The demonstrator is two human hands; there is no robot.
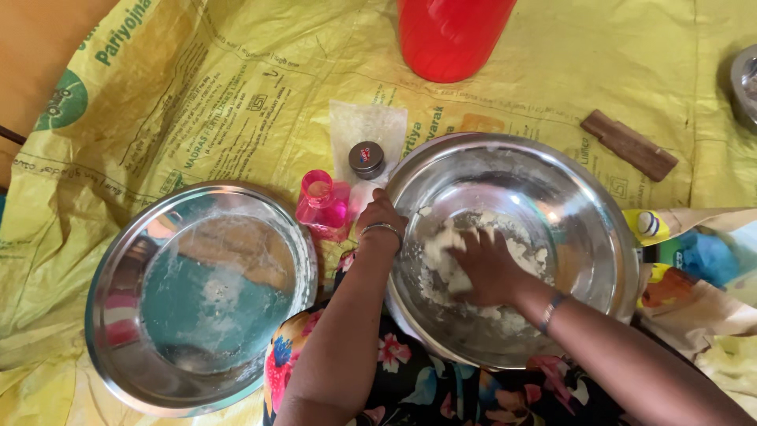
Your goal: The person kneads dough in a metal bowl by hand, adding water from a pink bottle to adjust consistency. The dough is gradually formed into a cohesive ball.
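Right hand (489, 268) pressing down, fingers flat on dough (441, 260), frame centre. Left hand (381, 223) clamping steel bowl (583, 189) rim. Advice: keep rim pinned, fold loose crumbs (505, 319) inward.

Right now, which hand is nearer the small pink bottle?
Left. The left hand grips the bowl rim beside the pink bottle; the right hand presses dough inside the bowl.

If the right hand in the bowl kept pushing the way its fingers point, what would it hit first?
The right hand points left across the steel bowl. It already presses the pale dough; beyond that, probably the bowl's near-left wall, where the left hand rests.
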